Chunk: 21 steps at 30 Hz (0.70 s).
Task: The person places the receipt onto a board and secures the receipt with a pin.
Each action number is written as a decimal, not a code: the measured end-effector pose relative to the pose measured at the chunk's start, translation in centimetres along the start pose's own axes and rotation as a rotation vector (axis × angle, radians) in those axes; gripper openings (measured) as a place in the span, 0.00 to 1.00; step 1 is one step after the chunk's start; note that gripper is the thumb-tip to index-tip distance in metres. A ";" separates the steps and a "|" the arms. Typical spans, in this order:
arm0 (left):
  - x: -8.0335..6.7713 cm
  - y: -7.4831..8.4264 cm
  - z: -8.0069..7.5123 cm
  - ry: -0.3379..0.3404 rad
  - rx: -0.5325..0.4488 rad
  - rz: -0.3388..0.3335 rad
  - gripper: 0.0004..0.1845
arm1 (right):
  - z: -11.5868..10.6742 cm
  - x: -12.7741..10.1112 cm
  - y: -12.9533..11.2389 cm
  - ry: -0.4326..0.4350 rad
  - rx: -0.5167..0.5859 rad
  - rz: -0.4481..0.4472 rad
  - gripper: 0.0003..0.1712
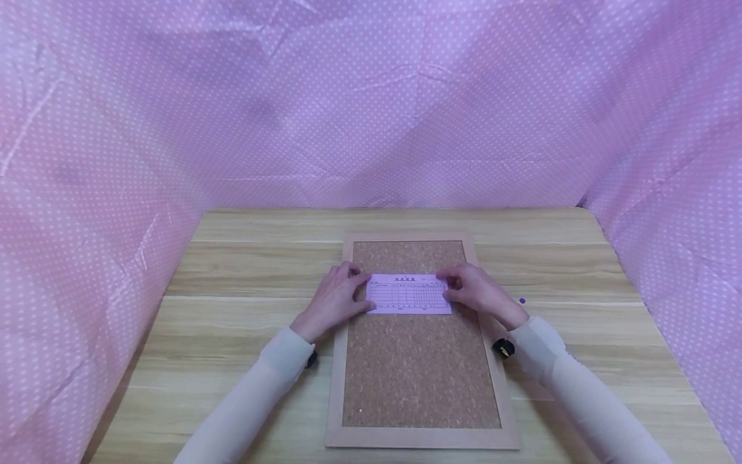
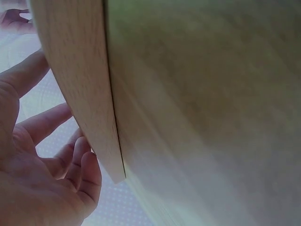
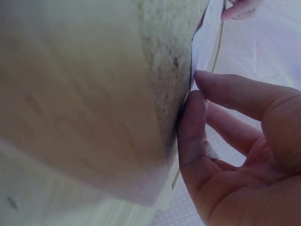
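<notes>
Pink slip (image 1: 409, 294): printed table, heading (perhaps characters) too small to read.

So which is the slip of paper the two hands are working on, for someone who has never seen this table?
On the wooden table lies a framed cork board. Across its upper part sits the pale pink paper slip, printed with a ruled grid, with the left hand at one short end and the right hand at the other. It is the only sheet on the board.

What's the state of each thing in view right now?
Pink form slip: flat on the cork, printed side up, held at both short ends.
Cork board: flat on the table, bare apart from the slip.
Left hand: fingers on the slip's left end.
Right hand: fingers on the slip's right end.
</notes>
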<state>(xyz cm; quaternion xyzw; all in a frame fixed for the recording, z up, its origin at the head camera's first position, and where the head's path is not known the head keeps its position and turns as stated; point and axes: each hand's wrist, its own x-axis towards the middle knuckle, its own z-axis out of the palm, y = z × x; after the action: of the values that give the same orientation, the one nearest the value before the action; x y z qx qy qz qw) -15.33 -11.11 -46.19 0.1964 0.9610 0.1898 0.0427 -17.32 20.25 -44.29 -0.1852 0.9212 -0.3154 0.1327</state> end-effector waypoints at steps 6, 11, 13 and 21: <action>0.0 0.0 0.0 0.001 -0.015 -0.007 0.37 | -0.1 -0.3 -0.1 0.005 -0.005 -0.014 0.26; 0.0 0.1 0.0 0.001 -0.013 -0.001 0.37 | -0.1 -1.0 0.1 0.040 0.023 -0.042 0.26; 0.0 0.1 0.0 0.001 -0.013 0.001 0.37 | -0.1 -1.2 0.2 0.059 0.060 -0.054 0.25; -0.1 0.1 -0.1 -0.007 -0.023 -0.009 0.36 | -0.6 -2.9 0.1 0.134 0.179 -0.011 0.23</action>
<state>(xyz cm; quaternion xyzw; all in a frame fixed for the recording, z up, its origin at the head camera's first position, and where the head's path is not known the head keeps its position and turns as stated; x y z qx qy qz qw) -15.25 -11.07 -46.09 0.1923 0.9595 0.2000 0.0492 -14.93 21.85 -43.53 -0.1559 0.8952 -0.4088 0.0852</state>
